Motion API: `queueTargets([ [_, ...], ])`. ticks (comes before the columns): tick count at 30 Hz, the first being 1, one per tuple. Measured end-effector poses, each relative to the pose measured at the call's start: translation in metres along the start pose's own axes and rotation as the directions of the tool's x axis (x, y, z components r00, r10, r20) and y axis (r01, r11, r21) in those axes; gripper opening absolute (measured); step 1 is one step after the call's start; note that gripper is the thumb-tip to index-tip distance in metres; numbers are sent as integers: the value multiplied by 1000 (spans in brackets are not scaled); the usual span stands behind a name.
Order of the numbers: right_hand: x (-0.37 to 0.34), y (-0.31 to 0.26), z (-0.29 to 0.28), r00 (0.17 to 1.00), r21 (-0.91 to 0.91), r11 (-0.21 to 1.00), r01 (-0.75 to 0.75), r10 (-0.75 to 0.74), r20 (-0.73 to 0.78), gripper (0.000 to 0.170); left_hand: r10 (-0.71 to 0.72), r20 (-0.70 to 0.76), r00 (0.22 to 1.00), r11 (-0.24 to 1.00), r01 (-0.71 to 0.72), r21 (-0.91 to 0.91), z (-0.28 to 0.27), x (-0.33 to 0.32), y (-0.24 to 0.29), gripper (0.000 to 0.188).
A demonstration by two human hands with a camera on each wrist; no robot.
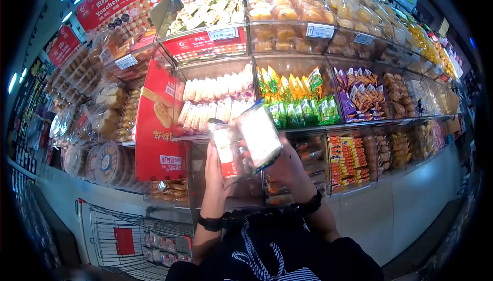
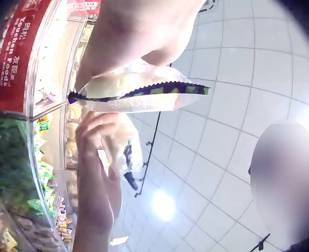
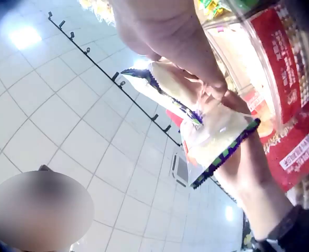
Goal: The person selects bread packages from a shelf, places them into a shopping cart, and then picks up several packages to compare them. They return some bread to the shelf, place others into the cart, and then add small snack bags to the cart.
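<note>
Both hands are raised in front of the shelves, each gripping a packet. My left hand (image 1: pixel 214 170) holds a clear plastic food packet (image 1: pixel 225 152) with a red and white label, its fingers along the packet's side. Beside it, my right hand (image 1: pixel 288 165) grips a second packet (image 1: pixel 260 138) with a bright white face and dark green edges, tilted towards the left. The left wrist view shows pale contents inside the left packet (image 2: pixel 139 100) and its zigzag dark green seal. In the right wrist view, the two packets stand close together, the right packet (image 3: pixel 162 84) partly covered by my hand.
Wrapped pale packets (image 1: pixel 215 111) fill a bin just beyond the hands. Orange and green snack bags (image 1: pixel 295 99) lie to its right. A red cardboard panel (image 1: pixel 159 127) stands at the left. A wire shopping cart (image 1: pixel 118 240) with goods inside is at the lower left.
</note>
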State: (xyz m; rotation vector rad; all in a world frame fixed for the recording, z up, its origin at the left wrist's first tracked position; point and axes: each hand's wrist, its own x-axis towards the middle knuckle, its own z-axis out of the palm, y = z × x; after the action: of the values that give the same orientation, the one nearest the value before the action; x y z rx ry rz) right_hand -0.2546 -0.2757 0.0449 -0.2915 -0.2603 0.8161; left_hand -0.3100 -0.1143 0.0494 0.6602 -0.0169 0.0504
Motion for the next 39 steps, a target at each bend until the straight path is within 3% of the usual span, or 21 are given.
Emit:
queueTargets([
  [1,0,-2,-1,997,107,994,-2,-6,77,53,-7,-41,999,1000,7,-6,-4,2,-2,39],
  [2,-1,-3,2,1000,162,987,-9,6,14,56,-14,-84,996,1000,13,-12,-11,5,-4,39],
  [3,-7,-3,7,993,-128,985,112,-107,45,58,-23,-129,991,1000,21,-19,-13,7,-6,39],
  [4,-15,-3,13,974,-401,887,228,-202,106,61,-56,-165,985,996,44,-81,-8,5,-3,44],
  [6,-8,-7,-12,1000,-57,998,6,-5,14,60,-158,58,986,950,168,-265,-21,5,-3,48],
  [7,-12,-5,-19,998,-76,997,23,-27,-51,61,-189,171,967,910,238,-340,-29,5,-3,50],
  [8,-16,-4,-24,992,-97,995,39,-50,-114,62,-193,28,981,922,191,-338,-33,6,-5,54],
  [11,-23,-2,-15,950,-252,967,44,-119,-288,54,-124,115,985,922,158,-353,-26,3,-4,52],
  [13,-24,0,0,888,-360,932,38,-197,-416,50,-98,74,992,927,119,-355,-19,1,-3,53],
  [16,-20,0,-10,913,-532,846,18,-231,-337,48,-104,88,991,918,129,-375,-21,0,-5,55],
  [19,-20,3,0,888,-564,825,28,-280,-366,47,-83,155,984,877,146,-458,-24,-1,-9,56],
  [22,-21,3,22,929,-507,860,61,-235,-287,45,-144,247,958,765,266,-586,-23,2,-4,57],
  [28,-16,19,19,962,-324,924,204,-250,-110,42,-296,360,885,648,463,-605,-34,9,5,56],
  [30,-16,30,8,915,-408,880,244,-349,-205,42,-295,363,884,655,464,-597,-33,11,7,53],
  [32,-18,40,-2,867,-467,853,232,-399,-298,43,-399,288,870,275,413,-868,-34,7,12,52],
  [34,-17,46,-5,825,-493,852,178,-402,-397,47,-241,269,933,700,359,-618,-35,3,7,47],
  [37,-10,46,7,880,-511,824,246,-411,-239,39,-123,153,981,877,180,-446,-37,-5,7,42],
  [38,-9,47,7,886,-525,816,240,-405,-225,41,-196,-22,980,907,172,-385,-34,-6,8,40],
  [39,-8,49,4,892,-541,808,233,-400,-213,43,-188,-39,981,908,159,-389,-31,-7,10,40],
])
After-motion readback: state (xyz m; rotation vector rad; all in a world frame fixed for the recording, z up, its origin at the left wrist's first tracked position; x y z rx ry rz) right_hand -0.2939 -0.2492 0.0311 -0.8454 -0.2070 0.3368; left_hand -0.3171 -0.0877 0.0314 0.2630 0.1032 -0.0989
